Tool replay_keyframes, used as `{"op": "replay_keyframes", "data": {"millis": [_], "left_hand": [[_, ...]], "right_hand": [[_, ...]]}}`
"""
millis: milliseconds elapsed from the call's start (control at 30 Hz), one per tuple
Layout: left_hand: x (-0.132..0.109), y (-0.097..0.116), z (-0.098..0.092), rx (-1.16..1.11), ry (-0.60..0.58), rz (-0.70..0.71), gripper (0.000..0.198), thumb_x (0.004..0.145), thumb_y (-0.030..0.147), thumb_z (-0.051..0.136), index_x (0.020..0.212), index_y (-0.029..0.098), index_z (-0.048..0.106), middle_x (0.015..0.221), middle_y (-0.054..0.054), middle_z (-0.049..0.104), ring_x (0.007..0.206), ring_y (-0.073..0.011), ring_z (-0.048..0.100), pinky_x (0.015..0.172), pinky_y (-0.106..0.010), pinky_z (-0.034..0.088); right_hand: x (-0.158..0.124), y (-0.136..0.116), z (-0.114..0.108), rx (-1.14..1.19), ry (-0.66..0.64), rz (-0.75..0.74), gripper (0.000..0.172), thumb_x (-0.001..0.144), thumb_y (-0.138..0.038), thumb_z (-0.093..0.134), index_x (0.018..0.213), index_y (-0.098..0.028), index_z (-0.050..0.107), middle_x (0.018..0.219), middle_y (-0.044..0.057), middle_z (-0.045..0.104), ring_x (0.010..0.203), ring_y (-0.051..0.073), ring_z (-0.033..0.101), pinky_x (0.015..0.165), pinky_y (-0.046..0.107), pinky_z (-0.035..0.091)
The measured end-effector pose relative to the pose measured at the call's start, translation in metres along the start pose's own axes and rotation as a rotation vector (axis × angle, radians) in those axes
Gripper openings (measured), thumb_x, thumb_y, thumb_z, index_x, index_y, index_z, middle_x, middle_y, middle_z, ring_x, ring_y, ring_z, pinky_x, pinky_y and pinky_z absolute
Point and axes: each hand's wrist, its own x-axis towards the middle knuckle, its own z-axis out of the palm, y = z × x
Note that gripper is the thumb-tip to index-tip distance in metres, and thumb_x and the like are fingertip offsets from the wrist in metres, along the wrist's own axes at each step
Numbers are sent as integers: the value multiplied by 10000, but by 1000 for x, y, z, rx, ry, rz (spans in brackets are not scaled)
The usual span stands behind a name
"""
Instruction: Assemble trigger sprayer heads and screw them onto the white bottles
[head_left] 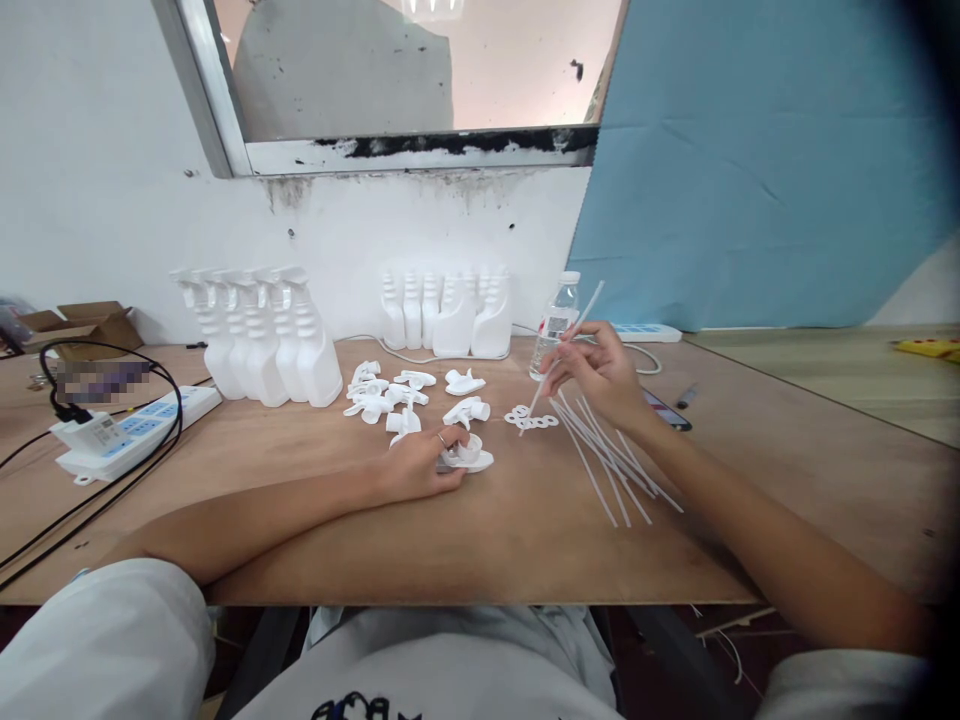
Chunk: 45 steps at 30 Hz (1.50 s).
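Near the table's middle, my left hand (427, 463) is closed around a white spray trigger head (474, 458), which lies low over the wood. My right hand (596, 375) pinches a thin white plastic tube (587, 308), held slanting with its lower end beside a small group of white ring gaskets (534, 421). Below that hand, several loose tubes (611, 465) fan out on the table. More white trigger heads (367, 400) lie in a loose pile beyond my left hand, and a single one (466, 411) rests just past my fingers.
White bottles fitted with trigger heads (270, 350) stand at left; bottles without heads (450, 318) line the wall. A clear water bottle (555, 325) stands behind my right hand. A power strip (142, 430) with black cables is at left, a phone (666, 410) and pen (687, 396) at right.
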Motion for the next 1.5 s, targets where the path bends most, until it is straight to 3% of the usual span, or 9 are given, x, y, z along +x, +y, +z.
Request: {"op": "replay_keyframes", "data": {"millis": [133,267,467,533,667,767,967,1500], "left_hand": [[-1,2,-1,22,-16,13,372,818,318,587,1177,256,512,1074,-25,664,928,-214,643,793,-303,486],[0,3,-1,38,-6,-3,562,815,326,601,1348,269,434,1095,-33,667,902,-215,654,776,-301,495],[0,-5,4,17,23,99,531,836,296,589,1348,258,456,1224,-38,638,991,-201,636,881,-300,491],[0,-5,4,25,24,85,550,838,308,592,1366,254,449,1238,-43,637,996,-209,639,881,-308,495],[0,-3,3,45,15,64,573,849,336,586,1393,232,440,1249,-58,638,1014,-222,642,899,-321,496],[0,-1,2,49,9,46,556,842,339,592,1376,242,471,1217,-55,650,1022,-225,643,896,-315,499],[1,-2,3,65,35,68,583,832,335,609,1392,236,480,1179,-61,662,1002,-223,649,876,-300,504],[1,-6,7,53,41,82,580,839,345,601,1397,264,468,1175,-50,667,998,-226,649,860,-318,506]], "right_hand": [[-9,4,11,-14,-189,-3,344,893,-502,615,1007,-247,415,791,-11,679,598,155,676,578,301,553],[-12,6,13,-190,-415,97,321,892,-496,605,968,-186,573,819,47,699,709,173,681,666,313,549],[-7,20,8,-418,-737,201,386,864,-534,602,878,-163,705,778,44,711,727,176,663,666,291,510],[-7,20,10,-394,-722,226,377,870,-522,602,879,-159,704,761,48,716,737,181,665,675,297,506],[-13,8,22,-140,-477,174,343,892,-489,605,927,-154,668,780,57,720,740,177,681,706,313,523],[-20,0,35,56,-386,111,291,902,-457,614,926,-168,637,883,68,725,745,172,692,697,316,537],[-28,4,48,3,-479,12,247,959,-390,538,968,-184,674,907,61,709,806,178,688,697,311,520],[-31,5,49,-238,-536,-121,244,983,-323,467,977,-173,660,942,73,691,867,190,657,825,339,497]]}}
